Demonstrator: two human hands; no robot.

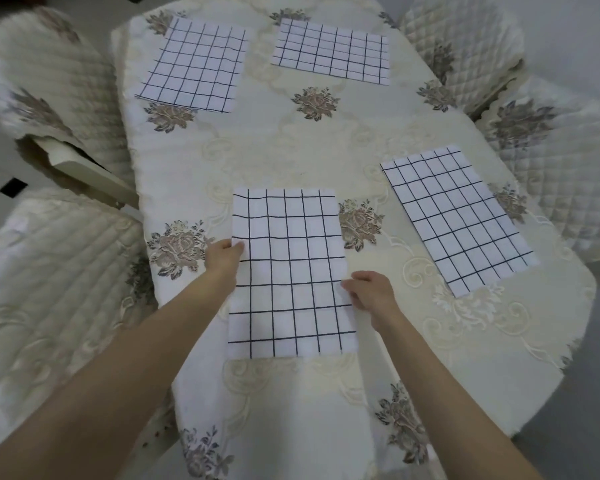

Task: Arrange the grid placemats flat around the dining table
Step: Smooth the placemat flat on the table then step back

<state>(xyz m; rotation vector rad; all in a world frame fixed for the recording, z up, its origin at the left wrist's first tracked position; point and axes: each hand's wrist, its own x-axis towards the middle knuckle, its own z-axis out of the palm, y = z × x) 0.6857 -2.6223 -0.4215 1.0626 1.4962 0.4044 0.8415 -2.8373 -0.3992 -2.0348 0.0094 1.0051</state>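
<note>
The dining table (326, 150), draped in a cream flowered cloth, is seen spread out ahead of both hands, with padded chairs (49, 81) around it. Three placemats are laid flat beyond the hands: one far ahead to the left (194, 64), one far ahead (331, 50), and one to the right of the right hand (458, 216). The near placemat (291, 271) lies between the hands. Its left edge is pinched by the left hand (224, 258), fingers curled; its right edge is gripped by the right hand (371, 291). The step in hand is judged to be the squaring of this last mat. Next, slight ripples should be smoothed and the edges released.
</note>
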